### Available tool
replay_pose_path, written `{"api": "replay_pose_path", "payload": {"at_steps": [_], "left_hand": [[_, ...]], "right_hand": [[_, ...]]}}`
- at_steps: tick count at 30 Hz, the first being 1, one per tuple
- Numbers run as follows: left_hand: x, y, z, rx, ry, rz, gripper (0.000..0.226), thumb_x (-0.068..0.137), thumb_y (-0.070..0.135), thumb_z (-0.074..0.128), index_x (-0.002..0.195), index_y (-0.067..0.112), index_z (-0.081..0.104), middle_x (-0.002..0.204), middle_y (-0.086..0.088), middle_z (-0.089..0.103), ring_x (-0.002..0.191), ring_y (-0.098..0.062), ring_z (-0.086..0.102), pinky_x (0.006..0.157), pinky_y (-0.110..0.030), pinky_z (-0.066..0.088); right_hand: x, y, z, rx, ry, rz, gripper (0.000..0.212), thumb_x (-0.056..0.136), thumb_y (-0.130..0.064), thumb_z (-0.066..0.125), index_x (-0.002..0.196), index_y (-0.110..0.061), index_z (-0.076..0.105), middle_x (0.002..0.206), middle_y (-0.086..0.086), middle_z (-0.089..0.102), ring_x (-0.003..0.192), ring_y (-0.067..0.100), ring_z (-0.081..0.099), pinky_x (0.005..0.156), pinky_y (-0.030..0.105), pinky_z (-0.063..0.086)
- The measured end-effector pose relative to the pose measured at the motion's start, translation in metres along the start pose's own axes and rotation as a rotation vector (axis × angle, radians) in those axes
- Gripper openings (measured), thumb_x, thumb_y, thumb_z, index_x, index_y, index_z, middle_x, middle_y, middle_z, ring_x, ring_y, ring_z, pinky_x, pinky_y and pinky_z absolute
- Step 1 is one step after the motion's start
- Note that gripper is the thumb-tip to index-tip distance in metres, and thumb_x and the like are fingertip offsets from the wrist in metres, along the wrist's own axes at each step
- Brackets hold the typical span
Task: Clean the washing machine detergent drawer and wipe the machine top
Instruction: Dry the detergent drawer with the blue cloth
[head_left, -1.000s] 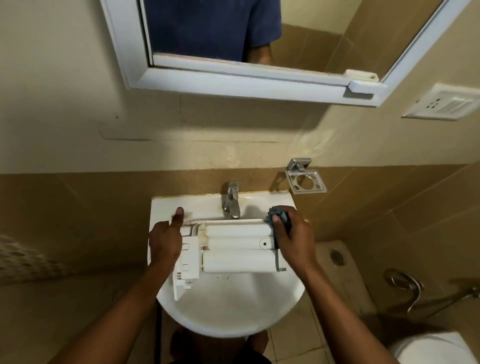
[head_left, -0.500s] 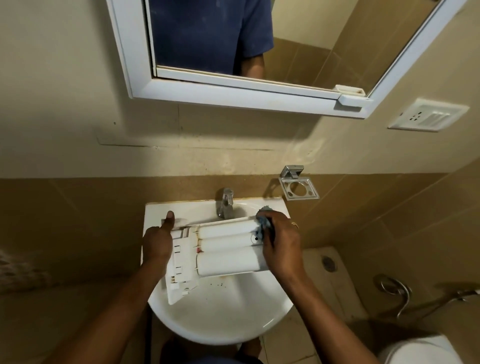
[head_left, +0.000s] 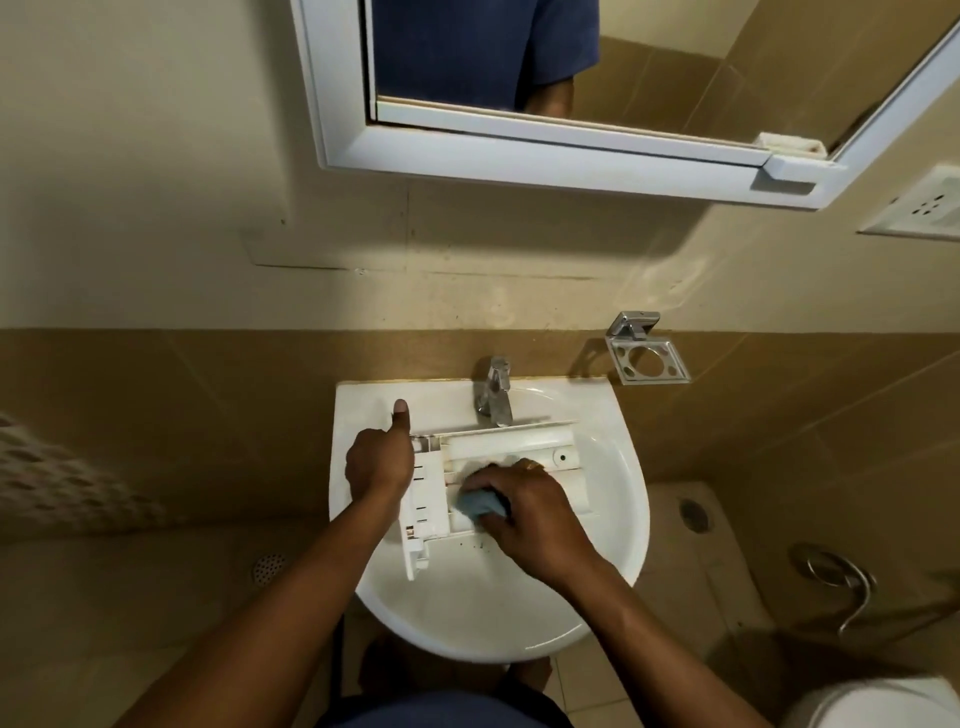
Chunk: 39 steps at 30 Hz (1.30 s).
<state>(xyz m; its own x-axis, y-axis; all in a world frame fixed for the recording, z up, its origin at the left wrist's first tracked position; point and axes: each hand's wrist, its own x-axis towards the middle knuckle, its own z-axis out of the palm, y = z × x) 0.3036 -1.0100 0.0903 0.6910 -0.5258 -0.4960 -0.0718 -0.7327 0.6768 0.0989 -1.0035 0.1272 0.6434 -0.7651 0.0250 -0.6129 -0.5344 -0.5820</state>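
Both our hands work: left hand (head_left: 379, 462) grips the drawer (head_left: 514, 444), lying sideways across the sink (head_left: 467, 613); right hand (head_left: 530, 514) squeezes a blue cloth (head_left: 475, 504) on it.

home bathroom: sink (head_left: 613, 499), mirror (head_left: 519, 150)

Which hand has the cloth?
The right hand grips the blue cloth, pressed on the drawer; the left hand holds only the drawer's left end, thumb out.
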Motion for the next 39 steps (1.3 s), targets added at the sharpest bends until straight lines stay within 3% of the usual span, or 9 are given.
{"api": "replay_pose_path", "payload": {"at_steps": [2,7,14,19,24,27,30,33,39], "left_hand": [[0.001,0.000,0.002,0.006,0.006,0.007,0.072,0.098,0.072,0.032,0.082,0.007,0.057,0.089,-0.013,0.061,0.086,-0.033,0.060,0.073,-0.038,0.047],[-0.002,0.009,0.003,-0.032,0.003,0.037,0.070,0.099,0.069,0.034,0.070,0.008,0.054,0.077,-0.010,0.060,0.076,-0.028,0.059,0.065,-0.035,0.044],[-0.002,0.004,0.004,-0.096,-0.034,-0.024,0.067,0.096,0.071,0.040,0.072,0.010,0.054,0.082,-0.011,0.063,0.085,-0.034,0.064,0.072,-0.039,0.049],[-0.004,-0.006,0.008,-0.039,-0.062,-0.045,0.064,0.097,0.071,0.039,0.073,0.013,0.051,0.094,-0.013,0.064,0.093,-0.036,0.064,0.084,-0.044,0.053],[-0.007,-0.005,0.012,-0.037,-0.066,-0.114,0.063,0.099,0.068,0.040,0.076,0.010,0.051,0.090,-0.012,0.058,0.088,-0.034,0.059,0.083,-0.041,0.051],[0.002,-0.001,0.018,-0.082,-0.095,-0.154,0.064,0.098,0.068,0.041,0.096,0.006,0.058,0.103,-0.015,0.064,0.102,-0.039,0.063,0.094,-0.045,0.052],[0.009,0.001,0.023,-0.115,-0.124,-0.174,0.068,0.097,0.068,0.042,0.112,0.005,0.064,0.116,-0.016,0.066,0.107,-0.039,0.062,0.097,-0.044,0.050],[0.012,-0.010,0.023,-0.219,-0.153,-0.215,0.066,0.098,0.065,0.045,0.124,0.006,0.062,0.114,-0.009,0.061,0.099,-0.032,0.058,0.090,-0.039,0.047],[0.013,-0.013,0.015,-0.384,-0.186,-0.269,0.042,0.100,0.058,0.049,0.084,0.020,0.058,0.083,-0.007,0.066,0.076,-0.030,0.068,0.090,-0.048,0.058]], "right_hand": [[0.011,-0.007,-0.005,0.188,0.012,0.069,0.026,0.086,-0.013,0.074,0.107,-0.029,0.075,0.101,-0.021,0.073,0.095,-0.003,0.063,0.083,0.005,0.043],[0.047,-0.018,-0.011,0.342,0.425,0.228,0.029,0.090,-0.009,0.074,0.114,-0.026,0.069,0.100,-0.025,0.068,0.094,-0.014,0.063,0.081,0.006,0.046],[0.020,-0.030,0.019,0.340,0.365,0.153,0.039,0.090,-0.004,0.067,0.124,-0.022,0.063,0.116,-0.011,0.069,0.108,-0.003,0.063,0.092,0.013,0.050],[0.005,0.003,-0.019,0.306,-0.015,0.154,0.039,0.080,-0.005,0.079,0.113,-0.023,0.068,0.107,-0.010,0.073,0.100,0.001,0.068,0.083,0.025,0.059],[0.008,0.013,-0.043,0.127,0.240,0.243,0.029,0.082,-0.024,0.081,0.108,-0.028,0.071,0.095,-0.013,0.074,0.086,0.005,0.068,0.075,0.026,0.056],[0.002,-0.015,-0.008,0.263,0.249,0.055,0.035,0.087,-0.019,0.076,0.120,-0.029,0.067,0.112,-0.012,0.071,0.100,0.005,0.066,0.084,0.028,0.055],[-0.014,-0.020,0.024,0.075,0.063,-0.205,0.044,0.091,-0.018,0.071,0.134,-0.025,0.062,0.132,-0.003,0.060,0.119,0.018,0.055,0.098,0.030,0.044],[-0.027,-0.002,0.019,0.049,0.034,-0.211,0.042,0.091,-0.021,0.073,0.132,-0.025,0.065,0.133,-0.004,0.057,0.122,0.016,0.050,0.096,0.026,0.043],[-0.051,0.050,-0.013,-0.176,0.093,-0.154,0.020,0.082,-0.025,0.082,0.098,-0.035,0.076,0.112,-0.015,0.064,0.104,0.014,0.059,0.077,0.031,0.054]]}}
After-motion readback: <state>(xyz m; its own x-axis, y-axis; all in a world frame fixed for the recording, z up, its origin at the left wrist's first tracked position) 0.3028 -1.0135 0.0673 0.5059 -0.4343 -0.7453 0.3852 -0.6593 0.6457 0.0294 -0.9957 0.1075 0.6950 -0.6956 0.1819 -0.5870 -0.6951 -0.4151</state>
